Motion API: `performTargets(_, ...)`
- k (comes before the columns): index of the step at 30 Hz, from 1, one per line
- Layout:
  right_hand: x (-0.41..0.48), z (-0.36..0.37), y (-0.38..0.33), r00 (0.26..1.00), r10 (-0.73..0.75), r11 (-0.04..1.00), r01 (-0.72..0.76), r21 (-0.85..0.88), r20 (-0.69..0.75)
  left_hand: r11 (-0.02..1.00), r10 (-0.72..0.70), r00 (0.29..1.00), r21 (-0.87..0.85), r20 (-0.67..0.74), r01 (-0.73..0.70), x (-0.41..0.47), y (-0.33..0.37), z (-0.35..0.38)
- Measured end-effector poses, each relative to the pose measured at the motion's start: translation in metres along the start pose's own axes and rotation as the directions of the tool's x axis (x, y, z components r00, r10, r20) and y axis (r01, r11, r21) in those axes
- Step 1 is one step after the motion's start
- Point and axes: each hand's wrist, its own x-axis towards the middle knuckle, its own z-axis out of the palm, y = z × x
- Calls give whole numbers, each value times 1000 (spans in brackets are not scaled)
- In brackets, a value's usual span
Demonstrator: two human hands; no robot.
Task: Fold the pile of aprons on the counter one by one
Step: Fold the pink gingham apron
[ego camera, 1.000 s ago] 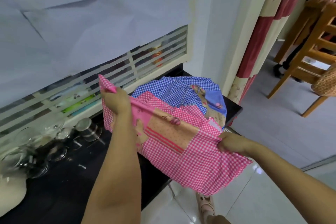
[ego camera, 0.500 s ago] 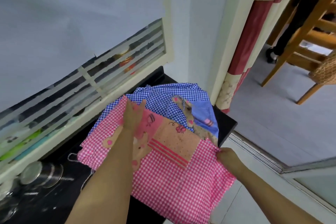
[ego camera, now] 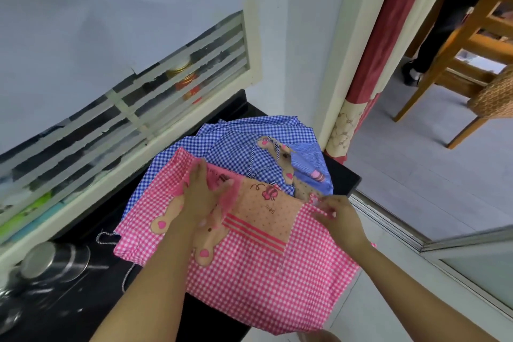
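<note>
A pink checked apron (ego camera: pixel 249 266) with a bear patch and a peach pocket lies spread over the black counter (ego camera: pixel 69 311), its lower part hanging over the front edge. Under it, toward the wall, sits a blue checked apron (ego camera: pixel 230 141) in a heap. My left hand (ego camera: pixel 201 197) lies flat on the pink apron's upper middle, fingers straight. My right hand (ego camera: pixel 338 214) pinches the pink apron's upper right edge near the counter's corner.
Steel cups (ego camera: pixel 55 261) stand on the counter at the left, beside a loose apron string (ego camera: pixel 107 237). A slatted window (ego camera: pixel 138 108) runs behind the counter. A red and cream curtain (ego camera: pixel 380 58) hangs at right, with wooden chairs (ego camera: pixel 466 44) beyond on the grey floor.
The pink apron, held up stretched between both hands a second ago, has been laid down on the counter. My left hand let go of its corner and now presses flat on it.
</note>
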Motion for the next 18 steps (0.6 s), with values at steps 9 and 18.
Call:
performTargets(9,8,4,-8,990,95,989,-106,106,105,774,372,895,449,247,-446,-139,2,43)
performTargets(18,-4,16,2,993,-7,1000,5,14,121,712,361,853,480,376,-513,-146,41,104)
